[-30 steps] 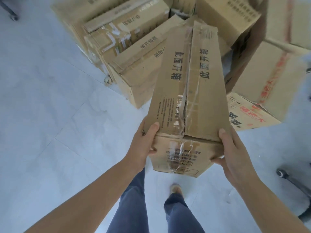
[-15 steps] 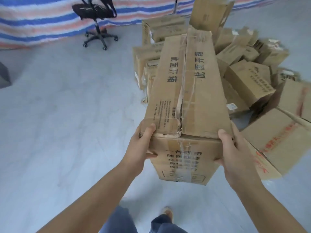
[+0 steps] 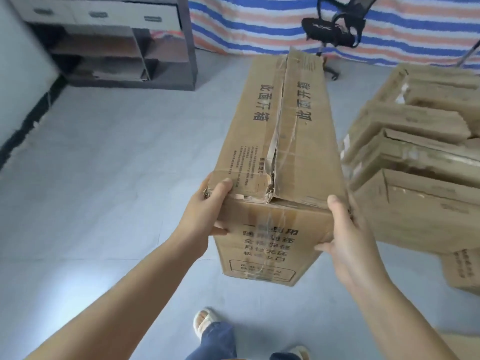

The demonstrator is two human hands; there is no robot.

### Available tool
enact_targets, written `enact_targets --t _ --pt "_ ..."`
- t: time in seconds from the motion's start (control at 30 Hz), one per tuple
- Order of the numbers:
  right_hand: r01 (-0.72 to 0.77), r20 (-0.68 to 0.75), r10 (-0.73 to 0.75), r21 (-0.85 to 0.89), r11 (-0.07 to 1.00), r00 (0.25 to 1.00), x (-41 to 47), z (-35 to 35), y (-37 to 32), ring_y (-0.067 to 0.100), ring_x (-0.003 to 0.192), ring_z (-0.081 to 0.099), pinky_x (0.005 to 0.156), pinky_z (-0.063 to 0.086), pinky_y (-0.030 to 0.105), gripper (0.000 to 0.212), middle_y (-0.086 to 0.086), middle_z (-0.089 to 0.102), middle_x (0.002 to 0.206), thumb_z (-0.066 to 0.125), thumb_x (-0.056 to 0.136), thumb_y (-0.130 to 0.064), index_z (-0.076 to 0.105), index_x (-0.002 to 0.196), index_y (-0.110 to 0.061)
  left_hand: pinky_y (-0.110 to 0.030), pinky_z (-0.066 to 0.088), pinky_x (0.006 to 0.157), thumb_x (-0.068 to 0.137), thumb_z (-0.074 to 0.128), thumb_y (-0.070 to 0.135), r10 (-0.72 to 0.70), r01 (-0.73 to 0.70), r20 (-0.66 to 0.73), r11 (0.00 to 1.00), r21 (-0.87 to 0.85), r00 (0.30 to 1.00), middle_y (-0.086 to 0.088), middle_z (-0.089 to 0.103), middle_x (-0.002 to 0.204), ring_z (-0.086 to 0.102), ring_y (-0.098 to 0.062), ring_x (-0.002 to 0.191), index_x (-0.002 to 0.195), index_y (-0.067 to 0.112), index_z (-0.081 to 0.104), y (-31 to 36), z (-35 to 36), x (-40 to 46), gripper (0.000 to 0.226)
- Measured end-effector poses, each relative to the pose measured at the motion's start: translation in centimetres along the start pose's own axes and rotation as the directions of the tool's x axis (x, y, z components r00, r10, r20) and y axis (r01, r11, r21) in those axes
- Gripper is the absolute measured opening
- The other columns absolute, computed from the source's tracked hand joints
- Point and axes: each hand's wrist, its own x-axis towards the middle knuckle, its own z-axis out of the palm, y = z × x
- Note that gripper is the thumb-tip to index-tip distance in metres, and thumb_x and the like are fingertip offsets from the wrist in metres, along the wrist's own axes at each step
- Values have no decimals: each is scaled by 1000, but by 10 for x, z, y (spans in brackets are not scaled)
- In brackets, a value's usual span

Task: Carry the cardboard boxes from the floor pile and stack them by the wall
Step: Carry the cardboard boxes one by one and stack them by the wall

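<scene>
A long brown cardboard box (image 3: 280, 141) with black printed characters and a torn taped seam is held up in front of me, its near end toward my chest. My left hand (image 3: 205, 209) grips the near left corner, thumb on top and fingers under. On the near right corner, my right hand (image 3: 345, 229) holds it the same way. The pile of cardboard boxes (image 3: 415, 162) stands on the floor at the right, right beside the carried box.
A dark shelf unit (image 3: 122, 45) with drawers stands against the far left wall. A black office chair (image 3: 335, 29) sits before a striped tarp (image 3: 259, 24) at the back. Grey tiled floor (image 3: 104, 178) spreads to the left. My sandalled feet show below.
I have turned left with the box in both hands. The pile has slid to the right edge of view, and the shelf unit and left wall have come into sight.
</scene>
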Motion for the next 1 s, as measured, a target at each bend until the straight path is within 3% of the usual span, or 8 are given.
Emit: enact_targets --t 0.13,0.2,0.37,0.5,0.6,0.73,0.93,1.0 --pt "-32 209 42 -49 998 977 5 94 -5 8 103 60 85 51 50 32 -30 64 105 49 94 -44 49 125 -54 -50 59 74 88 57 46 -41 21 -220 996 -92 975 20 69 97 63 -4 94 109 42 62 -3 -88 -3 22" --pt "-30 329 64 -107 994 942 4 138 -6 13 102 61 84 50 52 31 -22 67 106 48 94 -43 51 122 -54 -49 59 73 88 57 46 -62 17 -307 989 -145 950 22 70 93 65 1 86 111 43 61 -9 -126 -9 24" --pt "31 566 87 -196 980 820 -3 240 -8 14 93 63 70 48 41 31 -21 69 95 47 95 -40 52 124 -49 -48 59 74 91 53 45 -115 -28 -511 964 -263 852 26 69 88 65 7 75 115 42 59 -24 -203 -28 25" --pt "89 734 115 -232 969 669 -10 314 -12 5 73 63 61 42 36 26 -19 70 87 46 96 -36 55 118 -46 -52 58 74 92 52 41 -173 -86 -662 937 -339 729 31 67 77 62 11 63 110 40 60 -31 -247 -37 19" --pt "130 828 142 -250 960 543 -11 368 -16 14 78 61 61 40 37 29 -11 71 94 45 97 -37 53 124 -44 -51 58 72 93 52 38 -222 -145 -751 910 -389 622 33 65 71 61 13 59 98 40 62 -29 -274 -37 11" --pt "194 915 170 -254 948 365 -14 435 -25 13 80 64 60 43 36 31 -7 71 103 43 98 -38 52 127 -46 -44 59 64 95 50 38 -254 -220 -820 885 -411 512 32 66 76 62 12 64 81 57 64 -23 -303 -35 27" --pt "269 968 215 -242 932 129 -45 513 -34 -2 81 68 50 45 16 35 -20 71 100 44 99 -38 48 134 -43 -48 58 73 93 51 40 -382 -314 -867 821 -477 319 25 66 91 61 0 90 92 54 61 -26 -339 -49 16" --pt "292 972 230 -235 927 53 -63 534 -35 -3 79 68 47 45 15 36 -20 72 97 44 99 -37 48 134 -40 -47 59 71 93 52 40 -409 -348 -873 804 -482 265 25 66 90 60 -1 90 92 53 61 -31 -352 -58 16"
